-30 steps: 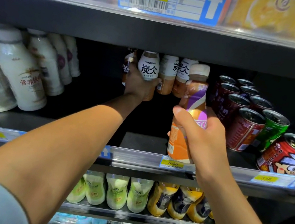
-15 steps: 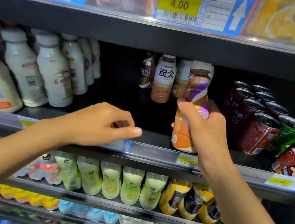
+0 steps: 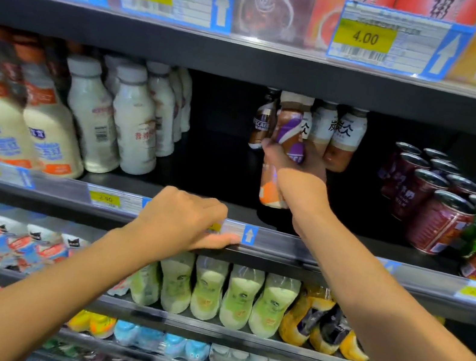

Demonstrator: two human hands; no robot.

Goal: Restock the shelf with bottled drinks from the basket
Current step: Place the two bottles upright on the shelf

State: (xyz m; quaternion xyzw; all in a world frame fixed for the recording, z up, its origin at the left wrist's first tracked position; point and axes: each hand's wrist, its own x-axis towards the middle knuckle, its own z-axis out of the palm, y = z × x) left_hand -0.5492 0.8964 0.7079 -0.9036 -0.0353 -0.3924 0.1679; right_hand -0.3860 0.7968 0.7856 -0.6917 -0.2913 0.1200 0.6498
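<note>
My right hand (image 3: 298, 175) grips an orange-and-purple coffee bottle (image 3: 289, 132) with a cream cap, held upright deep inside the black middle shelf (image 3: 210, 204). It stands just in front of a row of brown latte bottles (image 3: 344, 138) at the back. My left hand (image 3: 188, 222) rests on the shelf's front price rail (image 3: 328, 256), fingers curled over the edge and holding nothing. No basket is in view.
White milk bottles (image 3: 135, 124) fill the shelf's left side, and red and green cans (image 3: 443, 216) lie at its right. A dark gap lies between the milk and the coffee row. Green and yellow bottles (image 3: 238, 298) line the shelf below. Price tags (image 3: 366, 40) front the shelf above.
My right hand has pushed the coffee bottle from the shelf's front edge back toward the rear row. My left hand came out of the shelf and dropped onto the front rail.
</note>
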